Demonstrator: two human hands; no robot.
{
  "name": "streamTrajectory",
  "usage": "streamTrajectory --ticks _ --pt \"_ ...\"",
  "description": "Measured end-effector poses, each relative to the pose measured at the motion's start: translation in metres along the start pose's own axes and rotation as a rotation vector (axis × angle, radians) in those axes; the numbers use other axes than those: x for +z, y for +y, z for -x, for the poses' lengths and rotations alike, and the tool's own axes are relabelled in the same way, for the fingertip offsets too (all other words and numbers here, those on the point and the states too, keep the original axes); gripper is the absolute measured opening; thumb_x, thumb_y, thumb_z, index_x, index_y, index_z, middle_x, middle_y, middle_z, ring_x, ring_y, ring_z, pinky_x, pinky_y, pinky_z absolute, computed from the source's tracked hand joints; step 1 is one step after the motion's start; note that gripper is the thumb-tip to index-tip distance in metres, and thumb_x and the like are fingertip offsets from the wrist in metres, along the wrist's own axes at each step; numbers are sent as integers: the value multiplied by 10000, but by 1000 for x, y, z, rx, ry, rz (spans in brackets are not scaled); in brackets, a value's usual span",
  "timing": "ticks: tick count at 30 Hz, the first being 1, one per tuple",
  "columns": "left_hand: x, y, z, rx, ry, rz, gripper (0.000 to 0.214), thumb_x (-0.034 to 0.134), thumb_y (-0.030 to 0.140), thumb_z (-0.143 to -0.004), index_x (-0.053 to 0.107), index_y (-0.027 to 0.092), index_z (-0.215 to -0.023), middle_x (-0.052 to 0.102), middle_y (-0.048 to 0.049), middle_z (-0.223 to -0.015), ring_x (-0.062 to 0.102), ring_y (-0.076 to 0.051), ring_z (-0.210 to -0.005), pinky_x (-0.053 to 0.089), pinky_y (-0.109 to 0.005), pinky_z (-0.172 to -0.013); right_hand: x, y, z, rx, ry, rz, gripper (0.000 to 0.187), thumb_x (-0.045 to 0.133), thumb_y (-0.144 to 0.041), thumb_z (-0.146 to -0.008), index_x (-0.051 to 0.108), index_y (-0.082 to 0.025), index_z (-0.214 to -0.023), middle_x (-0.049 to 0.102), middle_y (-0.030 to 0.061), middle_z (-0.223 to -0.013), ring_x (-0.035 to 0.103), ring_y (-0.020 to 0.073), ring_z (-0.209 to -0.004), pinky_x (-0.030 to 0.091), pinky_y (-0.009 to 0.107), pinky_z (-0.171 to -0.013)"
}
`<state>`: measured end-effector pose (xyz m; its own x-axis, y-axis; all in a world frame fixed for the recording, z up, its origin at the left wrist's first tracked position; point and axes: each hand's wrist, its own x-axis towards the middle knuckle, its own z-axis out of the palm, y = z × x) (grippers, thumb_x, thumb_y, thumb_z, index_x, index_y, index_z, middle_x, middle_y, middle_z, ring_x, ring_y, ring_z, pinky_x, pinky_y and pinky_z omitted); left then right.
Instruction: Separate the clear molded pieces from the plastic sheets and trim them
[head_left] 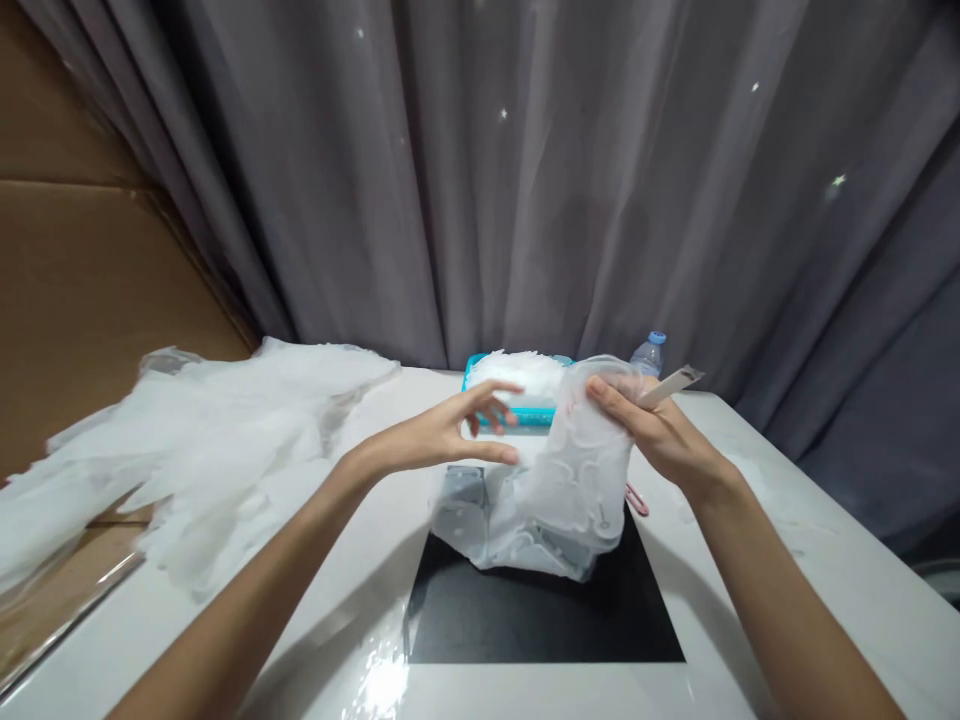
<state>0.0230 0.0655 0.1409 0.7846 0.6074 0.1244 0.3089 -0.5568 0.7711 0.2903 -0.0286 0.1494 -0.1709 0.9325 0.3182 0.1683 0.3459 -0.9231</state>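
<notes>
My right hand (pixel 660 435) is closed on the upper edge of a translucent white plastic bag (pixel 570 480) with a pale pattern, and a thin white strip (pixel 670 386) sticks out above its fingers. The bag hangs down onto a black square mat (pixel 540 615), and a grey object (pixel 461 490) shows through its lower left part. My left hand (pixel 457 430) hovers just left of the bag with its fingers apart and holds nothing.
A big heap of white plastic bags (pixel 202 450) lies on the left of the white table (pixel 787 560). Behind the hands stand a teal tray (pixel 525 405) with more white pieces and a small water bottle (pixel 649 353). A grey curtain (pixel 525 180) hangs at the back.
</notes>
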Motion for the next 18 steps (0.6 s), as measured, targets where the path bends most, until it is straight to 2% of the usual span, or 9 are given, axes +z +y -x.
streamTrajectory --ticks 2,3,4,5,7,9,13,15,18 --pt "14 12 -4 178 105 -36 1177 964 469 -646 314 416 -1625 493 -89 -1597 498 -354 -1438 452 -501 -1151 1 -2 2 42 -79 6 426 595 -566 -997 681 -192 -811 570 0 -666 513 136 -580 402 264 -494" --pt "22 18 -6 233 98 -47 1273 990 470 -599 261 424 -1641 382 -87 -1672 407 -375 -1503 405 -523 -1194 2 -3 2 50 -101 13 417 600 -562 -995 697 -190 -834 590 6 -680 526 142 -588 415 271 -500" --pt "29 24 -8 244 60 -57 1239 986 475 -612 286 424 -1632 360 -78 -1685 373 -383 -1521 387 -527 -1207 4 -4 3 49 -110 16 406 610 -555 -991 707 -190 -843 607 11 -700 540 147 -602 432 278 -517" --pt "35 28 -9 250 41 -49 1097 955 491 -667 377 405 -1596 441 -78 -1634 427 -382 -1484 420 -515 -1181 6 -5 3 40 -102 12 391 623 -544 -986 709 -190 -842 621 14 -723 552 152 -622 446 285 -540" --pt "45 33 -13 245 31 -5 754 842 466 -837 515 339 -1504 633 -86 -1439 614 -339 -1292 531 -454 -1047 9 -6 1 11 -45 -9 369 644 -534 -976 703 -196 -840 630 15 -763 559 156 -654 452 288 -577" --pt "48 32 -15 267 89 18 521 758 414 -928 602 271 -1404 734 -76 -1237 712 -284 -1076 581 -380 -902 8 -3 -2 -3 29 -8 374 646 -550 -973 680 -202 -841 606 11 -770 536 153 -661 436 286 -590" --pt "39 24 -16 404 342 -64 330 768 331 -921 690 184 -1206 768 -80 -1122 736 -246 -959 582 -316 -814 2 9 -6 -46 94 86 415 608 -609 -978 620 -213 -854 573 6 -803 529 159 -728 444 289 -667" --pt "33 22 -15 463 501 -150 298 780 295 -906 690 175 -1164 774 -74 -1076 740 -222 -905 579 -292 -770 0 16 -5 -50 -6 97 382 640 -601 -960 650 -219 -978 636 24 -935 575 178 -838 473 303 -760" --pt "25 21 -13 550 776 -312 257 819 291 -859 691 184 -1055 767 -43 -975 729 -192 -824 568 -271 -710 8 26 -2 11 -252 138 402 786 -501 -872 680 -241 -1159 689 36 -1152 599 196 -938 486 324 -843"
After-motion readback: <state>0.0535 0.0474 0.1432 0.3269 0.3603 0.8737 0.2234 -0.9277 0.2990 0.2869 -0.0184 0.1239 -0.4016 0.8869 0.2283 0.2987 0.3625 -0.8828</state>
